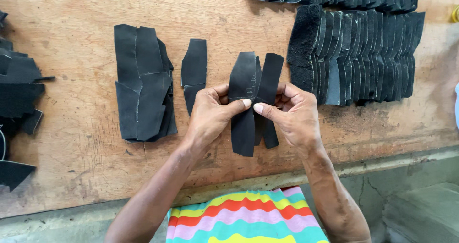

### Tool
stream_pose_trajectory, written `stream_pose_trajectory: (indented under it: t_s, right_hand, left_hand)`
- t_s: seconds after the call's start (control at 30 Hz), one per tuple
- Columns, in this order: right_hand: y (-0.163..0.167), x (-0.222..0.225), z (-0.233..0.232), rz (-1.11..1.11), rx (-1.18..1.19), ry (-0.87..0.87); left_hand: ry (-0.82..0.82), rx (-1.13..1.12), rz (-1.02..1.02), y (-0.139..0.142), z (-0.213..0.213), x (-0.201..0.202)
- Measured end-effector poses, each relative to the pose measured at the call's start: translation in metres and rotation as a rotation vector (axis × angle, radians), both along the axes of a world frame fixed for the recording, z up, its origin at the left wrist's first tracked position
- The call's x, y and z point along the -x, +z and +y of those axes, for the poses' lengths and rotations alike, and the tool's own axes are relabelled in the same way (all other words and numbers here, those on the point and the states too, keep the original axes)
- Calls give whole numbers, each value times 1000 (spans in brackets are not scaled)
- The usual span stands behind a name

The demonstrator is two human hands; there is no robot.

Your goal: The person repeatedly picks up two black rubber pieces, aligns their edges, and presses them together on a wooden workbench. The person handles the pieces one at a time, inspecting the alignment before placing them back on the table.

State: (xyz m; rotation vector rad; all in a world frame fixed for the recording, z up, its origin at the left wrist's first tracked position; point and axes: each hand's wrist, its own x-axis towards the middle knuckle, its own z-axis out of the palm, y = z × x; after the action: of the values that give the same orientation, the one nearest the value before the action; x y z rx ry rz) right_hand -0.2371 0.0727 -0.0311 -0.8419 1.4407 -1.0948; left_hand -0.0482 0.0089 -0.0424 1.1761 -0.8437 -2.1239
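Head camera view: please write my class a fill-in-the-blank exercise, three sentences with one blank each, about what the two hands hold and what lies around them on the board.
1. The left hand and right hand together pinch black cut pieces at their ____.
2. The wooden board carries a single black piece lying to the ____ of the held pieces.
3. The overlapping row of black pieces lies beyond the ____ hand.

Missing words: middle; left; right

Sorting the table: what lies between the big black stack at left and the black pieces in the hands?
In the head view, one single narrow black piece lies flat on the wooden tabletop there.
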Motion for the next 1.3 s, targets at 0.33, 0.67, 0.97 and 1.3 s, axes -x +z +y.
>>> stream_pose_trajectory:
  t_s: [0.33, 0.67, 0.97, 1.3]
  right_hand:
    - [-6, -2, 2, -133, -25, -38]
    - [-4, -3, 4, -136, -4, -45]
    - [-5, -4, 4, -131, -14, -56]
    - [-6, 0, 3, -142, -34, -36]
  left_hand:
    - [33, 96, 23, 0, 7, 1]
    - [39, 49, 9, 3, 5, 1]
    - [29, 92, -13, 3, 6, 2]
    - [22, 202, 25, -4, 12, 4]
